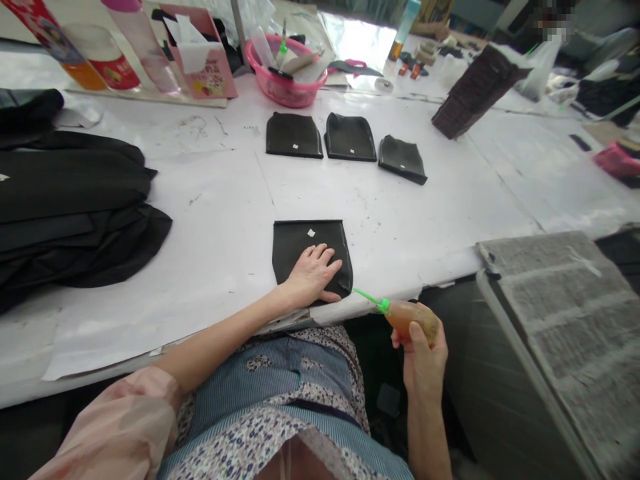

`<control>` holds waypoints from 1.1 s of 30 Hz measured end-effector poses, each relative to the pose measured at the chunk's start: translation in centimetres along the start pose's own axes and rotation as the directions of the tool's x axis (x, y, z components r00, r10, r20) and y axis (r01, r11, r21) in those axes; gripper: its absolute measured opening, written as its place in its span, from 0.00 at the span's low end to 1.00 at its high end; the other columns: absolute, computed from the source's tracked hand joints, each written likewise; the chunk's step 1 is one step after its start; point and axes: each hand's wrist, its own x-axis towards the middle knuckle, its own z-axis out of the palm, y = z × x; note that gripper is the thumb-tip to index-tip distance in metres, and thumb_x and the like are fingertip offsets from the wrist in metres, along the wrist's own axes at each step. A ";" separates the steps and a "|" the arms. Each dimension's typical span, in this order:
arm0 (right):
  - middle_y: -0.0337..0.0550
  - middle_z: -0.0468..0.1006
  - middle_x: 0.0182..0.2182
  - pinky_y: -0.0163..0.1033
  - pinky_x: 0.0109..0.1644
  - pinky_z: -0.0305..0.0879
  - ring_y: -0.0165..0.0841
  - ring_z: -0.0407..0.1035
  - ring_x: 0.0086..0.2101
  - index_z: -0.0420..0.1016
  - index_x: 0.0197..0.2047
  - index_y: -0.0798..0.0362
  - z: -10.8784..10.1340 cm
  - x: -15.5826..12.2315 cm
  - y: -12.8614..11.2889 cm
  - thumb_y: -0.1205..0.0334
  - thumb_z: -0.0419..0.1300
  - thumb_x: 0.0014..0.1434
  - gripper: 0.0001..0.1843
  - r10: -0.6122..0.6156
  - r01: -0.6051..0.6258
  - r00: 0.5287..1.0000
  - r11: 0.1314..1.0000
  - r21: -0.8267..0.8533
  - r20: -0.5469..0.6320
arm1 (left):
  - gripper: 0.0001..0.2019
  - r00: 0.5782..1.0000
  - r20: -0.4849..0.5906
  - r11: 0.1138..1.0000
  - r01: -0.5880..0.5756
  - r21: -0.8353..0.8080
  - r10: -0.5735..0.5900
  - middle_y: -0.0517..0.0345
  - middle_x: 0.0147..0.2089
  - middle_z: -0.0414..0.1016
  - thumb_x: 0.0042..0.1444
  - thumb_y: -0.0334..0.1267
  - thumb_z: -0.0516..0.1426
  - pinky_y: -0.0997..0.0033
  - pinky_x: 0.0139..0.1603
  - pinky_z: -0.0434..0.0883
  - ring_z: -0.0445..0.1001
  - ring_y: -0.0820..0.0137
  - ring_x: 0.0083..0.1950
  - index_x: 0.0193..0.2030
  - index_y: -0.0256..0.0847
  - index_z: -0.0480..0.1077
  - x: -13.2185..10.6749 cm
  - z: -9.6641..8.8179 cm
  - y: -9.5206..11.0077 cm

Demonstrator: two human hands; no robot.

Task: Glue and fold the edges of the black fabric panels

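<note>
A black fabric piece (290, 250) with a small white tag lies flat near the table's front edge. My left hand (316, 272) rests on it, palm down with fingers stretched out. In my right hand (425, 343) is a squeeze glue bottle (407, 319) of amber liquid, with fingers wrapped round it. Its thin green nozzle points left, the tip by the lower right corner of the fabric piece; I cannot tell whether they touch. Farther back lie three similar pieces: a left one (294, 137), a middle one (350, 139) and a smaller-looking right one (403, 159).
Black cloth (75, 207) is heaped at the left. Along the back stand bottles (145, 53), a pink tissue box (213, 73) and a pink basket (287, 90). A dark stack (475, 90) stands at the back right. A grey cloth-covered surface (560, 320) is at my right.
</note>
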 end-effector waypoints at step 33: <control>0.54 0.74 0.50 0.49 0.49 0.74 0.44 0.73 0.47 0.67 0.58 0.54 -0.6 -1.7 2.9 0.50 0.71 0.51 0.35 -0.523 0.459 0.850 0.676 -0.576 0.062 | 0.41 0.997 -0.007 0.997 0.078 0.016 -0.077 0.36 0.65 0.64 0.48 0.61 0.65 0.47 0.68 0.54 0.57 0.43 0.69 0.62 0.36 0.67 0.8 0.9 1.1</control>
